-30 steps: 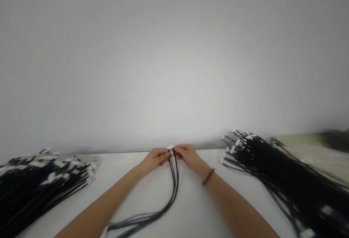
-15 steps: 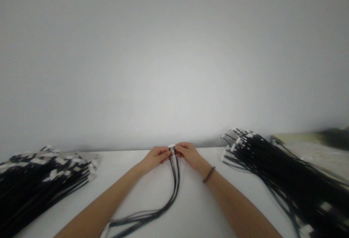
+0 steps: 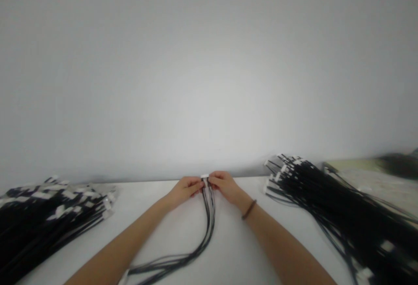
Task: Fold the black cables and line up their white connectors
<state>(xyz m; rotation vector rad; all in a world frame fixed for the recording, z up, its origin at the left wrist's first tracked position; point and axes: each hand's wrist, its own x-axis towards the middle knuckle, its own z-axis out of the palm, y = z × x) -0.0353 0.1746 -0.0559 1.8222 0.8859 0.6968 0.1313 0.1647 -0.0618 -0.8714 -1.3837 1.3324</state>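
Observation:
A small white connector point(image 3: 204, 176) is held between my two hands near the back edge of the white table. Black cables point(image 3: 207, 232) run from it toward me, curving left to another white end by my left forearm. My left hand point(image 3: 188, 187) pinches the connector's left side where the cables enter. On the right side, my right hand point(image 3: 224, 184) grips the connector with thumb and fingers closed. The fingertips cover part of the connector.
Black cables with white connectors lie in a pile point(image 3: 48, 215) at the left. A larger bundle point(image 3: 326, 198) of similar cables lies at the right, beside clear plastic material point(image 3: 375, 180). A pale wall point(image 3: 209, 80) rises behind the table point(image 3: 241, 241).
The cables below the connector have spread slightly apart. Both hands keep nearly the same place and hold, and the view has shifted a little.

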